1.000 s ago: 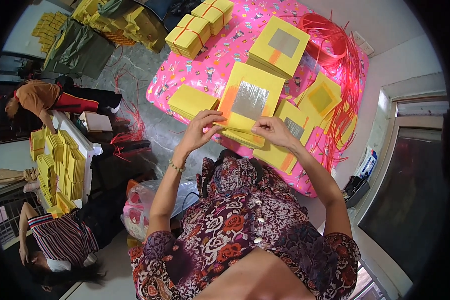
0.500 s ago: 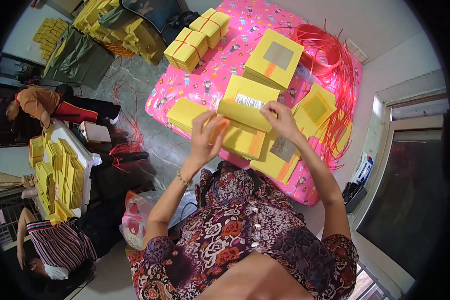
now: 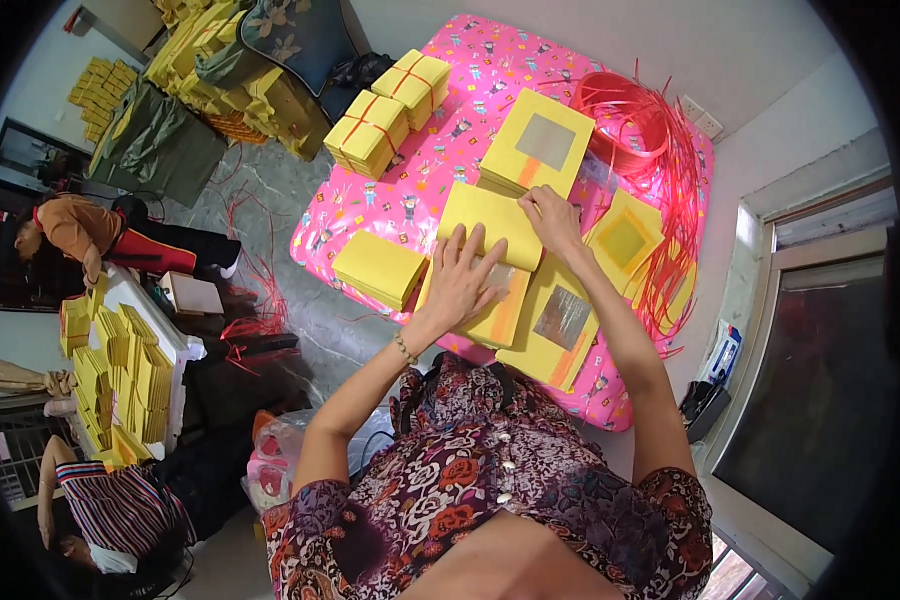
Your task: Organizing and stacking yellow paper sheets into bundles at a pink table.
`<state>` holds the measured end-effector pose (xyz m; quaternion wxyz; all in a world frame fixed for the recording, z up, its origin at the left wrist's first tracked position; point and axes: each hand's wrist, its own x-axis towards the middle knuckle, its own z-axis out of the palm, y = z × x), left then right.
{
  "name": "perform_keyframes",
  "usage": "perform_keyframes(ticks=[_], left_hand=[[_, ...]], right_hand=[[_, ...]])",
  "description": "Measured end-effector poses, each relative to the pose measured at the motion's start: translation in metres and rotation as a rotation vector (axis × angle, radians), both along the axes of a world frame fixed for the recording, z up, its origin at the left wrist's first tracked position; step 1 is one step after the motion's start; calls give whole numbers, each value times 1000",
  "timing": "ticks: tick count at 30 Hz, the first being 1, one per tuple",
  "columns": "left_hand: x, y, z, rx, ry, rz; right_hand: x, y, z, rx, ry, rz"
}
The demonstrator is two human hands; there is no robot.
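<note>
On my feed, the left hand (image 3: 460, 280) lay spread, fingertips on a folded yellow paper sheet (image 3: 480, 212) over a paper stack (image 3: 498, 322) at the pink tabletop's (image 3: 440, 165) near edge. The right hand (image 3: 555, 220), fingers bunched, was at the fold's right end. I saw a smaller yellow stack (image 3: 378, 266) by the near left corner, two red-tied bundles (image 3: 368, 133) along the left edge, and red plastic strips (image 3: 678, 190) down the right edge. Beyond the hands stood a stack with a silver square (image 3: 542, 143).
</note>
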<state>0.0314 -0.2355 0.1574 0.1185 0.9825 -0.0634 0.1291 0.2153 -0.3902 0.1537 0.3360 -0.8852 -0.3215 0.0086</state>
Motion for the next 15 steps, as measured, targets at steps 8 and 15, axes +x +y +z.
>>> perform_keyframes(ticks=[8, 15], left_hand=[[-5, 1, -8, 2, 30, -8], [0, 1, -6, -19, 40, -15]], right_hand=[[-1, 14, 12, -131, -217, 58], [-3, 35, 7, -77, 2, 136]])
